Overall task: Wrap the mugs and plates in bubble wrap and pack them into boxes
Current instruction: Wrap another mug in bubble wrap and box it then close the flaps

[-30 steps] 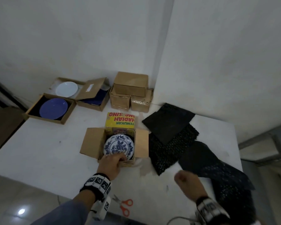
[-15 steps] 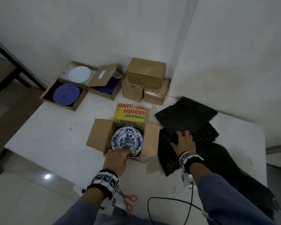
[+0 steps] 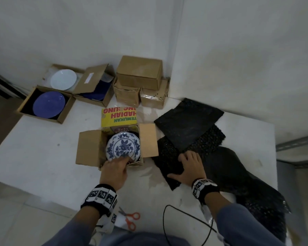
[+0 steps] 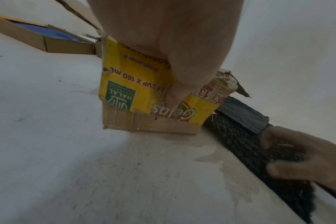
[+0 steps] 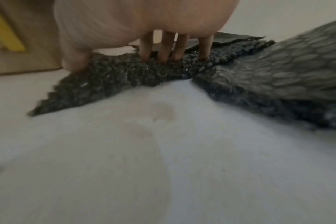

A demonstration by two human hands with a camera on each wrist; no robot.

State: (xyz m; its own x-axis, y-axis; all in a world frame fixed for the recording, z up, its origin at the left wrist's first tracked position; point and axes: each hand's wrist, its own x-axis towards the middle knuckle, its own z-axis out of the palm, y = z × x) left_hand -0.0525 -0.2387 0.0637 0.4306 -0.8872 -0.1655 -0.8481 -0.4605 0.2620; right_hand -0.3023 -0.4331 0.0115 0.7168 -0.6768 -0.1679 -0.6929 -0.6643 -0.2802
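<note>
A blue-and-white patterned plate (image 3: 123, 148) leans inside an open cardboard box (image 3: 89, 148) with yellow print (image 4: 144, 91) at the table's middle. My left hand (image 3: 122, 161) reaches over the box's near wall: the fingers lie on the plate's near rim and the thumb (image 4: 175, 94) runs down the outside of the front wall. Just right of the box lies a sheet of black bubble wrap (image 3: 167, 157). My right hand (image 3: 183, 166) rests flat on it, fingers spread, and its fingertips (image 5: 165, 51) press into the wrap (image 5: 115, 78).
A purple plate (image 3: 49, 104) and a white plate (image 3: 63, 79) sit in open boxes at the back left, beside stacked closed boxes (image 3: 139, 73). More black sheets (image 3: 188, 125) spread to the right. Orange scissors (image 3: 130, 219) and a black cable (image 3: 185, 219) lie at the near edge.
My right hand went from the table's near edge out onto the black bubble wrap, then slid back toward its near end. My left hand stayed at the box and plate.
</note>
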